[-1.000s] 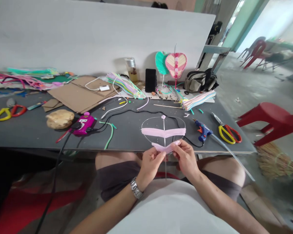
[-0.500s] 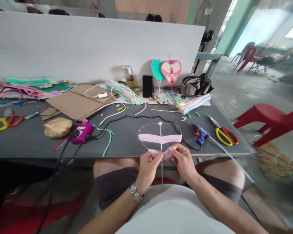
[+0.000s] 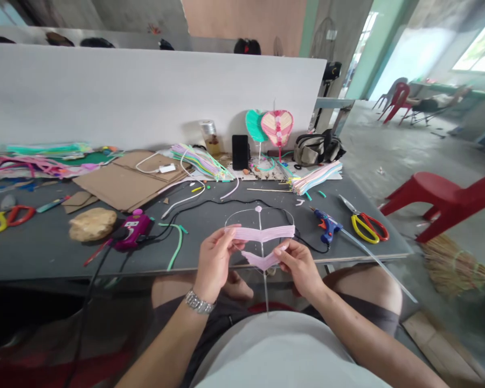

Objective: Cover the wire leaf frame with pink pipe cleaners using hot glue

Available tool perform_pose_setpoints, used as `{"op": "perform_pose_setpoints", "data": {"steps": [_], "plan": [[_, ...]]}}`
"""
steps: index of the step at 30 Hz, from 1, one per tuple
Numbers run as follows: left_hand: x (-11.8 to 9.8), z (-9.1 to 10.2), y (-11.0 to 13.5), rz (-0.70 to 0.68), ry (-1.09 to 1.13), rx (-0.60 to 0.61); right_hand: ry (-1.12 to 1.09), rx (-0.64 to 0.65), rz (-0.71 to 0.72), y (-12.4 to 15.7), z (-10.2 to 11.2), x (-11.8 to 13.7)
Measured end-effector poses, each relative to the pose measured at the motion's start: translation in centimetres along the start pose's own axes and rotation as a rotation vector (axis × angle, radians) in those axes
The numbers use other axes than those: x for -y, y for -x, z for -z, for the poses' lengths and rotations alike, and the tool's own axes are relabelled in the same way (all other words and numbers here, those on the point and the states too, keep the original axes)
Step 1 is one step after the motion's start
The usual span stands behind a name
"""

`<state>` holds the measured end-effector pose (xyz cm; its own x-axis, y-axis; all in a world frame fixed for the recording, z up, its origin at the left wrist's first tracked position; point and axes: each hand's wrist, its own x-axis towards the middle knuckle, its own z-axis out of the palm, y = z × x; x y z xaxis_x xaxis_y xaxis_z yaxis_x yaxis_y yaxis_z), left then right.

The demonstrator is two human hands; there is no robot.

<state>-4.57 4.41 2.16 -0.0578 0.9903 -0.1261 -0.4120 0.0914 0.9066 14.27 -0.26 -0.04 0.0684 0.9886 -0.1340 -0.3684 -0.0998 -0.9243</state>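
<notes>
Between my hands is a fan frame (image 3: 261, 217), a thin wire loop on a straight stick with a pink knob at its top. Two bands of pink strips cross it: an upper band (image 3: 278, 232) and a lower, V-shaped band (image 3: 263, 263). My left hand (image 3: 215, 257), with a metal watch on the wrist, pinches the left end of the upper band. My right hand (image 3: 299, 264) is closed on the right part of the lower band. The lower band's left end hangs free, with uneven tips. The stick's lower end reaches down to my shirt.
A glue gun (image 3: 326, 225) and scissors (image 3: 364, 220) lie to the right. On the left are a magenta power box (image 3: 133, 230), a stone (image 3: 92, 224) and cardboard (image 3: 125, 180). Strip bundles (image 3: 317, 178), a phone (image 3: 240, 152) and two finished fans (image 3: 277, 128) stand or lie behind.
My left hand has left the lower band and moved up and left to the upper band's end. My right hand stays at the lower band. The view has tilted up slightly.
</notes>
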Motion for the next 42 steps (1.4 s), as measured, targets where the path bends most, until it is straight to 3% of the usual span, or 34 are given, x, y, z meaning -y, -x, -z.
{"op": "perform_pose_setpoints", "data": {"steps": [4, 12, 17, 21, 28, 42], "plan": [[0.0, -0.3, 0.6, 0.079, 0.055, -0.005, 0.052, -0.042, 0.089, 0.1, 0.4, 0.8], [0.3, -0.2, 0.9, 0.089, 0.06, 0.009, 0.056, -0.131, 0.253, -0.5, 2.3, 1.7], [1.4, -1.1, 1.7, 0.085, 0.151, 0.061, -0.025, -0.13, 0.22, -0.5, 2.1, 1.8], [3.2, -2.1, 3.0, 0.179, 0.15, 0.187, -0.071, -0.145, 0.197, -0.4, 1.9, 1.7], [3.5, -3.0, 3.1, 0.177, 0.119, 0.112, -0.063, -0.121, 0.17, -0.3, 2.4, 1.5], [3.4, -3.0, 3.3, 0.13, 0.054, 0.134, -0.092, -0.108, 0.129, -0.2, 2.2, 2.2]]}}
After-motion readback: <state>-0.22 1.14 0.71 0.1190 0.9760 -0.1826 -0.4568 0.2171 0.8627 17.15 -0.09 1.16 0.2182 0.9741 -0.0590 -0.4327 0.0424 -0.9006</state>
